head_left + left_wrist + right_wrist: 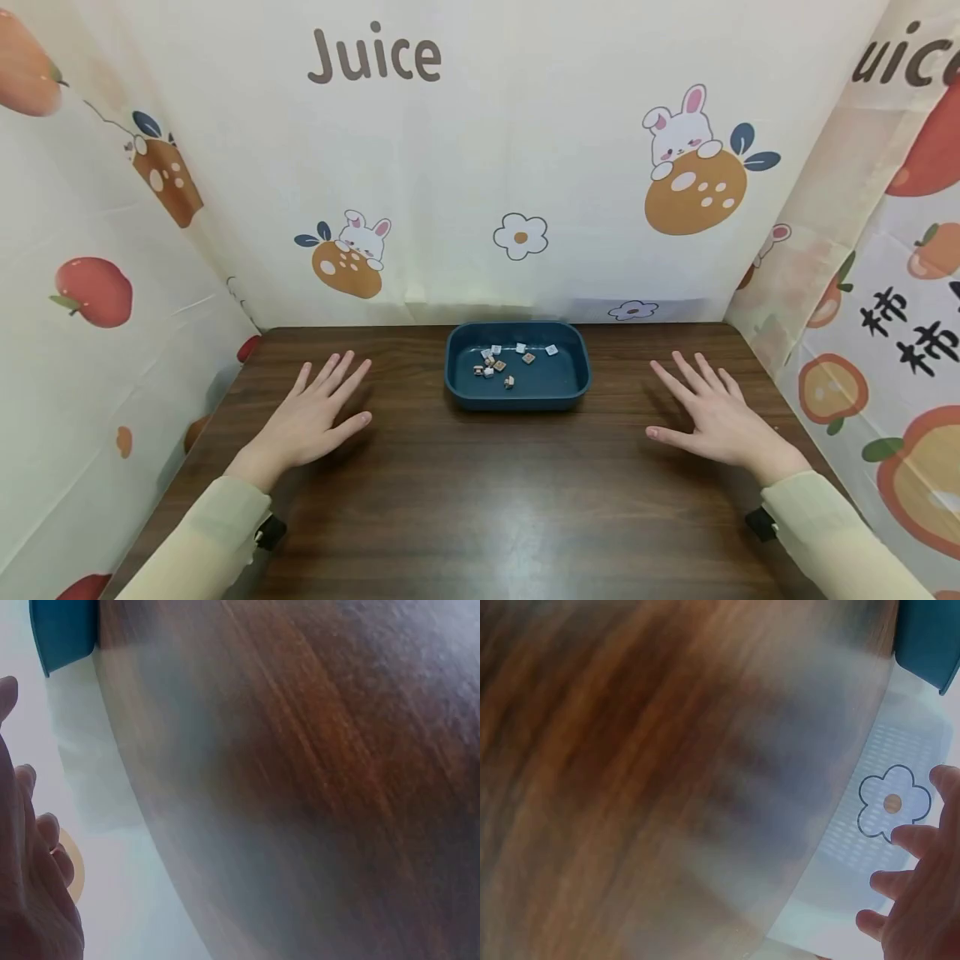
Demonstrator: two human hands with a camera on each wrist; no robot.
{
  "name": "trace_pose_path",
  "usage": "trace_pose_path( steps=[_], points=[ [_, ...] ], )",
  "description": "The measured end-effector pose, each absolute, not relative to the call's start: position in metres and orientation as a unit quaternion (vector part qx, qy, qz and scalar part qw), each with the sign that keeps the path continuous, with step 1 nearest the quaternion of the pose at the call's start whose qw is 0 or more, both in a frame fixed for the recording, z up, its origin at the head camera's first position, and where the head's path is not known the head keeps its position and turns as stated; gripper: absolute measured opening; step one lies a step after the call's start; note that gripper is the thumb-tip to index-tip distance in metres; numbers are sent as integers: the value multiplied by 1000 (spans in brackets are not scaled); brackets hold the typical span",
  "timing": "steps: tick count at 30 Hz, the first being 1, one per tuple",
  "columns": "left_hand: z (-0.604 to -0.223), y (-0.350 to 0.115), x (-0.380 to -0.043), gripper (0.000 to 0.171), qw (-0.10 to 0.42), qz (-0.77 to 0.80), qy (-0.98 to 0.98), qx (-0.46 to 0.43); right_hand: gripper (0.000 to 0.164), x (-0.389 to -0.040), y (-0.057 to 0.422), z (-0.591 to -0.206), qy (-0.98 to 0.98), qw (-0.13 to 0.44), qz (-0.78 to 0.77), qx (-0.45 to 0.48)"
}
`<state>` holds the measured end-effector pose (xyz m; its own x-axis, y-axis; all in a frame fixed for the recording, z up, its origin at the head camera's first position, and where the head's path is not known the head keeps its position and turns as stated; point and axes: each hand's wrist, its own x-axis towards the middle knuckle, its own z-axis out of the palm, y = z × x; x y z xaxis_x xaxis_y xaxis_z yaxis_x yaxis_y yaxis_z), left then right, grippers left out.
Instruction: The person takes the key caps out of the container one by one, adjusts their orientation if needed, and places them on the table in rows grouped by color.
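A dark blue tray [517, 403] stands at the back middle of the table, by the wall. Inside it lie several small square pieces, some white, like the white piece [552, 350], others light brown, like the brown piece [528, 358]. To the tray's left, my left hand [311, 417] is spread palm down with straight fingers and holds nothing. My right hand [712, 417] is spread the same way on the tray's right side, also holding nothing. Each wrist view catches part of a hand, with a corner of the tray [64, 634] at the top.
The dark wooden table [480, 500] has a patterned cloth [450, 167] hanging behind it, printed with rabbits, fruit and flowers. More of this cloth closes in the left and right sides. Black wrist devices [270, 532] sit at both sleeves.
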<state>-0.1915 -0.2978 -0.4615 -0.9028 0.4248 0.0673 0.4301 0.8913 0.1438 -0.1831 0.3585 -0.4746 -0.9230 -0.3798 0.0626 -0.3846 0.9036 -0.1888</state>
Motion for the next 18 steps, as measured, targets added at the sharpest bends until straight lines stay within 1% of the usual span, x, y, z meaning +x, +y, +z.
trace_pose_path(
  steps=[11,18],
  points=[
    [-459,-293,-200,86,9,-95,-973,-212,109,-187,355,-474,-978,9,97,185],
    [-456,-275,-210,87,12,-145,-966,-214,109,-194,348,-471,-977,10,123,173]
  ],
)
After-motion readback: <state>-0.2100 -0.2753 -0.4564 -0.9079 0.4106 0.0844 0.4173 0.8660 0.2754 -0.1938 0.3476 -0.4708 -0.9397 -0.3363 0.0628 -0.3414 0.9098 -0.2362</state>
